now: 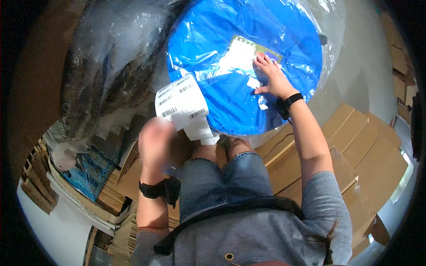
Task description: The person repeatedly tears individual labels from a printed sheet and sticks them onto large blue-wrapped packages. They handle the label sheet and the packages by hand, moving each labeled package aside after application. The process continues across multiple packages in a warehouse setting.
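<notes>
Beside cartons [355, 146], round blue plastic-wrapped bundle [233, 91].

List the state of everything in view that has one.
Left hand, blurred; grip unclear
Right hand, open, fingers spread
Barcode label strip, curled
Round blue bundle, bagged in clear plastic
Dark bundle, plastic-covered
Left wrist strap, fastened
Right wrist strap, fastened

A bundle [230, 95] is wrapped in plastic and positioned before the person, with a card [239, 53] set near its middle. The right grip [273, 80] is placed over the bundle, beside the card. A label strip [179, 102] is seen at the bundle's near left edge, just beyond the left grip [156, 144]. Plastic sheeting [115, 44] is spread to the left; cardboard boxes [364, 153] are ranged at the near right.
</notes>
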The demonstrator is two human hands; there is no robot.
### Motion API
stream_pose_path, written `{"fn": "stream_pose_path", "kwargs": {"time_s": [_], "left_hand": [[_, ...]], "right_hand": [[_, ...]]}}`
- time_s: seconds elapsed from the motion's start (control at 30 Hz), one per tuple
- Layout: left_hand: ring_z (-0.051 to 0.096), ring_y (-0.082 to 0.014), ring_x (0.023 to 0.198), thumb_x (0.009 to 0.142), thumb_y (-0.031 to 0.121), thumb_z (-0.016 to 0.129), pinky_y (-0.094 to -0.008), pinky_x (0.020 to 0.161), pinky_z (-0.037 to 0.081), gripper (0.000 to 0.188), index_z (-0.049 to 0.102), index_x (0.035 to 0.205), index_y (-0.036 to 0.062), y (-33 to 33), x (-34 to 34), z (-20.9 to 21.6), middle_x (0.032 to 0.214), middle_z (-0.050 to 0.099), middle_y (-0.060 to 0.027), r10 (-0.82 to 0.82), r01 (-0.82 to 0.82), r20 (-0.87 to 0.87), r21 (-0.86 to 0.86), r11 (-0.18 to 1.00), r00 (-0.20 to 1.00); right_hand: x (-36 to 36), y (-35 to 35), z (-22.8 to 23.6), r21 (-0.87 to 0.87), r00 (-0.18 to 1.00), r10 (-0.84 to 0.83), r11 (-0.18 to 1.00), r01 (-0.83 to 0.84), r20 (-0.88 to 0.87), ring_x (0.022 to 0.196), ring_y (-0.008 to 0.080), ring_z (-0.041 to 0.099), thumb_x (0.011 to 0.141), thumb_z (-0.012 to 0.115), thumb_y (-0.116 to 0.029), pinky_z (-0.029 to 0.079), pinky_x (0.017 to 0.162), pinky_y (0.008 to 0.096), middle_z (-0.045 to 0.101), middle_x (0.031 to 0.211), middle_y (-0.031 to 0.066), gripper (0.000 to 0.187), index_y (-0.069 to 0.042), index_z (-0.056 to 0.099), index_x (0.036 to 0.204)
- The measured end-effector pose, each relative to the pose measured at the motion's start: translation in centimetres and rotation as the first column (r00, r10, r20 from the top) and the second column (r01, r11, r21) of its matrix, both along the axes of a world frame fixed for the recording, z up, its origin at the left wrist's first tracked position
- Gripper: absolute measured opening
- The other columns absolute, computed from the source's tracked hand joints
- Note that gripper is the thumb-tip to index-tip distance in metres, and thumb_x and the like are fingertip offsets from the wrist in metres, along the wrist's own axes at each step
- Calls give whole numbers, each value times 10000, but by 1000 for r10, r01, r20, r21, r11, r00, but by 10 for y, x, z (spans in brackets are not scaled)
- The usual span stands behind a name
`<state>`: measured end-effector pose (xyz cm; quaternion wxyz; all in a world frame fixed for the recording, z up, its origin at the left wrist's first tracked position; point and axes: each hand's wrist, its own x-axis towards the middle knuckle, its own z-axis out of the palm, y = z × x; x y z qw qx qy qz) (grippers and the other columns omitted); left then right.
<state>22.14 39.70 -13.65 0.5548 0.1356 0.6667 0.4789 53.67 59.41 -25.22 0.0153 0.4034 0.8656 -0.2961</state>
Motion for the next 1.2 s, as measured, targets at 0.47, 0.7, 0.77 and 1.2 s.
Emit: {"fn": "stream_pose_path", "kwargs": {"time_s": [0.47,0.7,0.77,1.2], "left_hand": [[535,-64,674,758,101,668,-206,613,425,149,628,826,-26,27,37,-9,726,614,-25,-237,232,-246,-50,971,940],[509,-100,625,726,87,675,-228,573,401,135,597,736,-23,38,54,-2,647,555,-46,-243,282,-322,81,956,915],[499,-111,627,747,76,647,-239,570,398,120,581,758,-24,40,57,4,658,536,-57,-297,358,-399,85,930,868],[567,-161,715,787,47,587,-261,637,444,103,590,855,-31,40,65,15,800,604,-114,-349,394,-348,65,917,870]], "right_hand": [[-54,-51,101,-202,791,-476,879,431,-383,784,218,596,730,628,-56,452,714,297,618,787,99,100,-24,622,825],[-103,-75,142,-74,795,-118,993,92,-595,729,242,546,694,629,-19,450,641,323,571,783,76,143,-48,626,834],[-109,-78,139,-80,793,-126,992,98,-596,736,242,544,682,630,-22,450,642,325,568,786,75,158,-49,628,837],[-107,-68,135,15,845,-2,1000,11,-534,726,247,549,666,632,-57,450,631,346,578,773,70,127,-51,629,793]]}}
